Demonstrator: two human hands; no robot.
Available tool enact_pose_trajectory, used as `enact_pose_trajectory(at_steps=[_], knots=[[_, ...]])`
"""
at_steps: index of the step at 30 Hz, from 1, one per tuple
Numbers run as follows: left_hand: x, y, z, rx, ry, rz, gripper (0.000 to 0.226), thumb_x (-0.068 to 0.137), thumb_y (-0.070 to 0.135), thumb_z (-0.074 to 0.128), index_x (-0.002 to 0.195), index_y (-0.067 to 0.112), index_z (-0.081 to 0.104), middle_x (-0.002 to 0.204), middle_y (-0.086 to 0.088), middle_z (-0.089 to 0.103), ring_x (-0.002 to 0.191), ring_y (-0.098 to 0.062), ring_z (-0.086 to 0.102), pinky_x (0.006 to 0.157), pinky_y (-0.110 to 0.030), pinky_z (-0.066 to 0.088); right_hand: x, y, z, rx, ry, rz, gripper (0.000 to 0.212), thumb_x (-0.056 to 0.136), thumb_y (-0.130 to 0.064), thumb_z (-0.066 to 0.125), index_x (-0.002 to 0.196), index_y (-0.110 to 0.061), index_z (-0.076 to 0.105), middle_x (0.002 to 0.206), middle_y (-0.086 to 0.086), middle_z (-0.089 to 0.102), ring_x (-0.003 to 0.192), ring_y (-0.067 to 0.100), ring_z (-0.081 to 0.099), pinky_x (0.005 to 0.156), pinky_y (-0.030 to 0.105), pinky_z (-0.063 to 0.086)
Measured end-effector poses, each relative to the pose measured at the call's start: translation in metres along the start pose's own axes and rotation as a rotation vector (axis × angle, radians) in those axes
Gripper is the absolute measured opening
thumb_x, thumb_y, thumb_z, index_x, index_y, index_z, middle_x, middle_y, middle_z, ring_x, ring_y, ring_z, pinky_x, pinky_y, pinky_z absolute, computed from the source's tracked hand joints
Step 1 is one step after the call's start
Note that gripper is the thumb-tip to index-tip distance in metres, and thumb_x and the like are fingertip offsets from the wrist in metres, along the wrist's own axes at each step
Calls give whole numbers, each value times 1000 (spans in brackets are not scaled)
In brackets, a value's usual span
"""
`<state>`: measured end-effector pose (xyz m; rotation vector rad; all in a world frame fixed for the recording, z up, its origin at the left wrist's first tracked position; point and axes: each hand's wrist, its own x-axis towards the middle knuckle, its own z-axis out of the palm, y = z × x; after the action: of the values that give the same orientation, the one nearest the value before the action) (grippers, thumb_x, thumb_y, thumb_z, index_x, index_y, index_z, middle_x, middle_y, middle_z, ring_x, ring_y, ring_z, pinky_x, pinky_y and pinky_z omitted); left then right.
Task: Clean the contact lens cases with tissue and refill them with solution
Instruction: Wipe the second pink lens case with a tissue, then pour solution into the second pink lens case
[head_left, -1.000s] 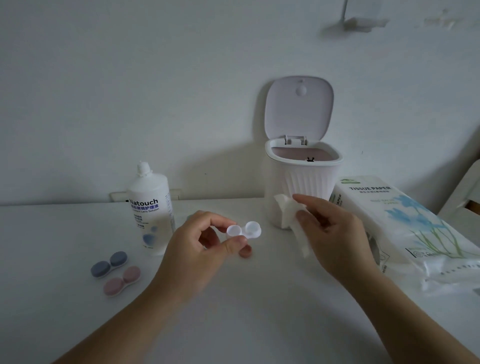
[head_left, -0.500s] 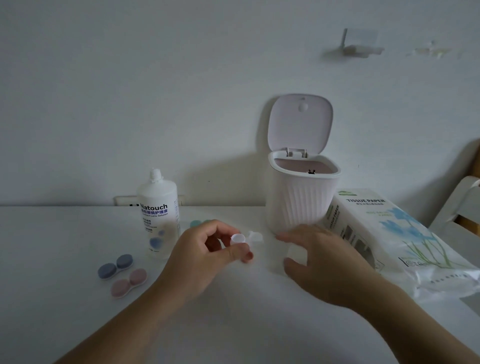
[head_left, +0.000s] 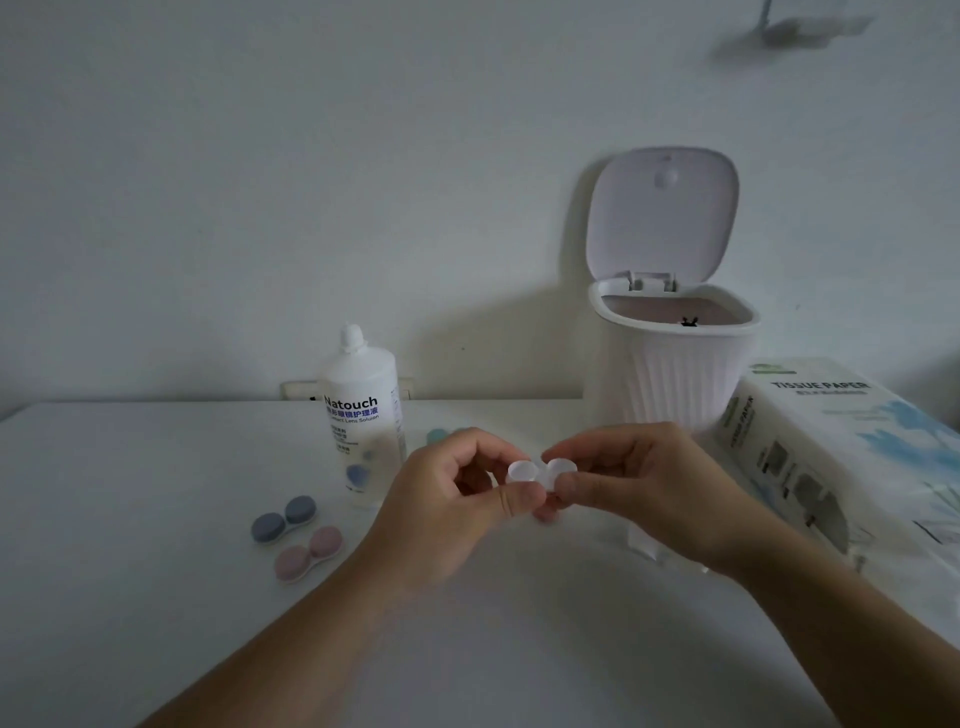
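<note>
**Both hands on the clear lens case, above the table**

You work at one white table (head_left: 130, 597). On it, from largest down: one white plastic pack of tissue paper (head_left: 852, 457), cut off at the right edge; one white ribbed bin (head_left: 670, 374) with its lid standing open, its inside too dim to show any contents; one clear solution bottle with a white cap (head_left: 361, 415), upright.

You can count three lens cases fully: one grey-blue capped case (head_left: 284, 518) and one pink capped case (head_left: 308, 553) lying just beside each other left of the bottle, and one clear, uncapped double-well case (head_left: 540, 472) held above the table. A teal shape (head_left: 438, 435) behind your left hand (head_left: 447, 514) is mostly hidden.

Your left hand pinches the clear case's left well; your right hand (head_left: 644, 488) pinches its right well. Whether the wells hold liquid cannot be made out.
</note>
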<state>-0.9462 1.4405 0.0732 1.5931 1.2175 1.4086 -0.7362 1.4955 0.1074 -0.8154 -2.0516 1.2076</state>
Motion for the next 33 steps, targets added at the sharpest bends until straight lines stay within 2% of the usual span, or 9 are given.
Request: enact_pose_trajectory(at_steps=[9,12,15,19,22,25,27,29,33], knots=[[-4,-1,2,191,31,51,27,70,53,79,89,35,72,72,16,64,56,-8,47,52,-24,41,-4,7,2,75,-9,-18,29,74,-34,77,99,-21,80,92,4,80,91,21,77,94,29,56],[-7,8,-2,244,102,89,26,75,47,83,97,37,73,84,12,70,54,-14,52,51,-33,51,-6,9,3,145,23,-15,29,72,-34,78,98,-21,80,91,7,80,90,22,77,91,25,57],[-7,23,-14,370,217,223,19,82,32,82,99,30,75,88,11,72,58,-7,57,54,-20,48,-8,10,2,152,63,-22,21,73,-35,75,93,-31,80,85,-1,80,82,9,76,76,8,52],[-18,40,-42,537,445,398,10,90,30,70,95,26,78,86,19,72,62,-4,61,55,-9,45,-7,13,4,175,83,-2,19,73,-31,76,91,-32,80,82,-1,80,77,6,76,71,7,51],[-28,42,-73,419,632,253,16,89,45,59,94,41,73,86,16,73,59,-8,60,45,-23,53,-6,17,6,177,92,-3,15,78,-24,77,91,-30,80,81,1,80,76,6,75,70,7,51],[-30,34,-98,470,732,163,17,92,44,52,99,44,68,95,19,73,80,-15,65,72,-36,56,-7,17,6,168,104,-8,13,78,-25,77,90,-29,80,78,0,79,73,3,74,68,6,49],[-26,25,-107,440,688,80,21,97,26,59,109,43,65,100,24,71,93,-13,66,79,-25,53,-7,15,6,164,110,-11,14,76,-28,77,89,-27,80,78,1,79,73,4,74,68,6,49],[-20,16,-113,365,520,-65,38,89,26,71,121,42,60,111,25,69,107,-8,64,79,-14,47,-8,16,7,179,109,-8,14,75,-26,77,89,-23,80,80,3,79,75,7,75,69,8,51],[-7,7,-126,301,219,-255,69,69,46,79,133,44,55,129,17,67,128,-13,57,97,-39,51,-8,18,8,166,90,11,9,81,-16,79,89,-16,80,83,6,80,76,10,75,72,10,51]])
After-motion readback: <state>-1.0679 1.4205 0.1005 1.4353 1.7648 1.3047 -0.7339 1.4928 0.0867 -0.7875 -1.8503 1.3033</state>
